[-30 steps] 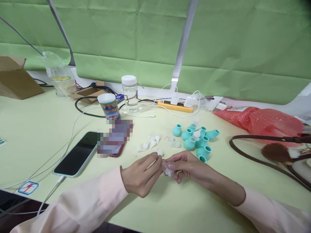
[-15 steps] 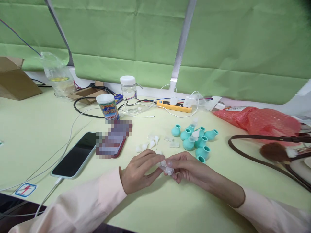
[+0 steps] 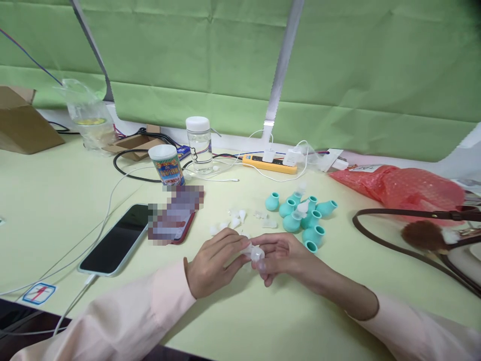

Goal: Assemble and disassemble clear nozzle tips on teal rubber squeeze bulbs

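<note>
Print and signs around my fingers, none readable as words.
Beyond my left fingers [image 3: 231,245] and off to their left, the cup [image 3: 168,169] bears colourful lettering too small for me to read. Farther left of those fingers and closer to me, a sticker [image 3: 39,294] on the table [image 3: 293,321] edge shows a red mark inside a blue outline. Beyond my right fingers [image 3: 268,263], off to the right, a white label [image 3: 365,168] on the red bag [image 3: 409,190] carries dark marks I can't make out.

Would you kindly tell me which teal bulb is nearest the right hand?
The frontmost bulb, lowest in the picture: the right hand hides its lower part, while the other bulbs sit farther back.
</note>
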`<state>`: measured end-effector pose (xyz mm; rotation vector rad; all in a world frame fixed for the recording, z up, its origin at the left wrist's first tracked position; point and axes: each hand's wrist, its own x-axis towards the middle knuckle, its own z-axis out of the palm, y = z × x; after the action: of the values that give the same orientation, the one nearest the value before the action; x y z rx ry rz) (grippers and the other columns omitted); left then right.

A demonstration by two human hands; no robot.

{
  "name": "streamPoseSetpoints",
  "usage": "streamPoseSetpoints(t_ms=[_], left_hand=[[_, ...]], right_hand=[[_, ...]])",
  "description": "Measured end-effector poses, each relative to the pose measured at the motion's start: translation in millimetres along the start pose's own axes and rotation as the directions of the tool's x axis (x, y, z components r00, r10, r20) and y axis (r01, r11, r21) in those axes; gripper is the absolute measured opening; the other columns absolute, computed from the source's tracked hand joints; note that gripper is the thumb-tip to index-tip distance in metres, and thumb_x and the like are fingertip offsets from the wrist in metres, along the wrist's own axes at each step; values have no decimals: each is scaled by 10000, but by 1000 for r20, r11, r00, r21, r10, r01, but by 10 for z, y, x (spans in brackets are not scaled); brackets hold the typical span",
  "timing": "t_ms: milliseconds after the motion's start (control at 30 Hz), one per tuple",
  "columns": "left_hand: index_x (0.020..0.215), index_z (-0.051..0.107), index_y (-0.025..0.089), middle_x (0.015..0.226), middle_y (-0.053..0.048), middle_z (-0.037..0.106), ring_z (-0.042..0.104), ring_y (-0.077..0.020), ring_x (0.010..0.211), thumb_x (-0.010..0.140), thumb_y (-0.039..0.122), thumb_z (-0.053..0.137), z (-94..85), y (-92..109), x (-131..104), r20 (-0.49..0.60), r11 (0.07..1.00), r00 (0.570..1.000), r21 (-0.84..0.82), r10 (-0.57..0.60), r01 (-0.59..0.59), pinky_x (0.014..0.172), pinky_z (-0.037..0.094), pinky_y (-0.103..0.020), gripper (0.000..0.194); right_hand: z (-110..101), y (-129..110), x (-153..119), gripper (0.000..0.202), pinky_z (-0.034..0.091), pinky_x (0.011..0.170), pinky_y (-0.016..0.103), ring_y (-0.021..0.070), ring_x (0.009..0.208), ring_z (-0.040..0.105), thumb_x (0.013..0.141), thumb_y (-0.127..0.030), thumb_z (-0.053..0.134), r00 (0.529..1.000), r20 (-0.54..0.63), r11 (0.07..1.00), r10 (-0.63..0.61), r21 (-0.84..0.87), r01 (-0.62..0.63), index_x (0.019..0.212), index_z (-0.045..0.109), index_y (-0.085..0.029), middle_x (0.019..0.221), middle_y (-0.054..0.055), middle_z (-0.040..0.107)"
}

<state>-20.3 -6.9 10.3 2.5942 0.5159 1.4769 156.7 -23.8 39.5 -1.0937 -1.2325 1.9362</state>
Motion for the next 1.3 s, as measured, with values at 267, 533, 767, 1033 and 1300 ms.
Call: streamPoseSetpoints(t_ms=[267, 533, 767, 1033, 1300], left_hand=[[964, 526, 114, 785, -98, 622, 545, -164, 728, 675, 86, 625, 68, -2, -35, -39, 992, 993, -56, -112, 110, 635, 484, -318, 307], [1064, 470, 126, 895, -103, 555, 488, -181, 819, 725, 157, 553, 73, 32, -45, 109, 961, 956, -17, -272, 275, 704, 440, -350, 350], [1171, 428, 192, 1179, -131, 392, 345, -258, 1030, 783, 281, 475, 97, 61, -55, 451, 976, 866, 130, -215, 174, 860, 344, -454, 401], [1190, 413, 221, 1180, -123, 398, 315, -278, 1038, 811, 259, 419, 88, 53, -58, 520, 986, 842, 141, -146, 84, 848, 342, -481, 381], [1127, 455, 152, 1162, -136, 408, 309, -267, 1056, 804, 213, 428, 84, 55, -73, 478, 987, 865, 123, -154, 108, 862, 350, -459, 330]], right_hand=[[81, 58, -29, 259, 481, 500, 243, 100, 529, 523, 626, -267, 650, 930, -174, 889, -324, -391, 237, 856, 630, -147, 621, 4, 552], [-13, -116, -95, 191, 468, 541, 236, 99, 551, 476, 629, -244, 637, 766, -357, 797, -534, -515, 316, 802, 623, -165, 596, -9, 506], [-125, -347, -174, 169, 494, 627, 266, 152, 736, 534, 718, -351, 555, 768, -311, 777, -560, -518, 357, 752, 558, -186, 824, 44, 545], [-266, -536, -387, 120, 411, 479, 228, 112, 522, 511, 763, -265, 474, 954, -73, 539, -292, -836, 101, 750, 571, -197, 630, 10, 588], [-529, -458, -462, 220, 297, 494, 255, 138, 528, 459, 810, -331, 380, 977, -30, -111, -212, -992, -55, 760, 553, -205, 593, 9, 521]])
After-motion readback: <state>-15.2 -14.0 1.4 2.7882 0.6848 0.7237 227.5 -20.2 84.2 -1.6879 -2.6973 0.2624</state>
